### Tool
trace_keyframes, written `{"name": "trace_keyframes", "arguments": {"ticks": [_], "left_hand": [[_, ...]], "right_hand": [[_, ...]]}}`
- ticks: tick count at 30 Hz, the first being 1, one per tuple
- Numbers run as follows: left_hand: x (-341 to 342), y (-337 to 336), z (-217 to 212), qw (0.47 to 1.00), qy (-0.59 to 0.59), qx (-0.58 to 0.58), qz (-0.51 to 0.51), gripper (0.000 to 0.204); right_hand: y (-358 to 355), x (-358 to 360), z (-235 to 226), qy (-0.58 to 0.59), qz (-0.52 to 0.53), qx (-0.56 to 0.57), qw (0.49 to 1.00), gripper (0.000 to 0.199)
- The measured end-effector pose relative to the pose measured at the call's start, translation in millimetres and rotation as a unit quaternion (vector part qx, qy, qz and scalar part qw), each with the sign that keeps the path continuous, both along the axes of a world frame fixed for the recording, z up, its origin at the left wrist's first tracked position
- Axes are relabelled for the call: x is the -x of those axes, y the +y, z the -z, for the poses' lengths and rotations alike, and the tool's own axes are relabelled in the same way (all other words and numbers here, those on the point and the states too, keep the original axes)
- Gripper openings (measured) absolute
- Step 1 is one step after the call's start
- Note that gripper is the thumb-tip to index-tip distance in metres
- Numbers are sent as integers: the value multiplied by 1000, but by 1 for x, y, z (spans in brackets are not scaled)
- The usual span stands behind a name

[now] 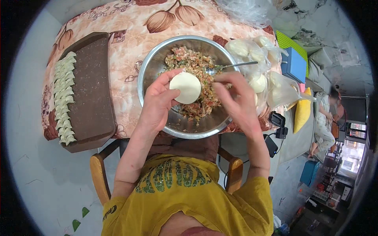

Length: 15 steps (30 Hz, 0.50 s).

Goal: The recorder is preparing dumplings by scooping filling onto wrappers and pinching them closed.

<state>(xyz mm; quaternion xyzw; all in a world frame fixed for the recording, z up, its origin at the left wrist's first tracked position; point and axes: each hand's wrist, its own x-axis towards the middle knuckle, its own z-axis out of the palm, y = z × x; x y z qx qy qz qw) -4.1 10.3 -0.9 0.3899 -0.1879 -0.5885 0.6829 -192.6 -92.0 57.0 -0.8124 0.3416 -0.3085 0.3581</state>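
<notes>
My left hand (pixel 159 98) pinches a round white dumpling wrapper (pixel 185 88) by its edge, over a wide steel bowl (pixel 146 55). Minced filling (pixel 191 59) with bits of green and orange fills the middle of the bowl. Above the bowl's right side hovers my right hand (pixel 239 100), its thumb and bent fingers apart with nothing visible between them. Just beyond that hand a metal spoon (pixel 238 64) rests in the filling, its handle over the right rim. The two hands do not touch.
A brown tray (pixel 90 86) at the left carries a row of pleated dumplings (pixel 65 98). Plastic bags of round white dough pieces (pixel 258 83) lie right of the bowl. Beyond stand a blue box (pixel 294 65) and a yellow bag (pixel 302 112). Another person (pixel 325 118) sits far right.
</notes>
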Motion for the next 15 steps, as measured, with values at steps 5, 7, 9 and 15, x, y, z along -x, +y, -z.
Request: {"name": "trace_keyframes", "arguments": {"ticks": [5, 7, 9, 15], "left_hand": [[0, -1, 1, 1000, -11, 0, 22, 52], [1, 0, 3, 999, -27, -2, 27, 54], [4, -2, 1, 1000, -13, -6, 2, 46], [-7, -4, -4, 991, 115, -29, 57, 34]], "right_hand": [[-3, -35, 25, -11, -58, -161, 985, 19], [-2, -39, 25, -35, -51, -215, 975, 19], [-2, -41, 22, -108, -54, -86, 989, 16], [-4, -50, 14, -33, -17, 365, 930, 22]]}}
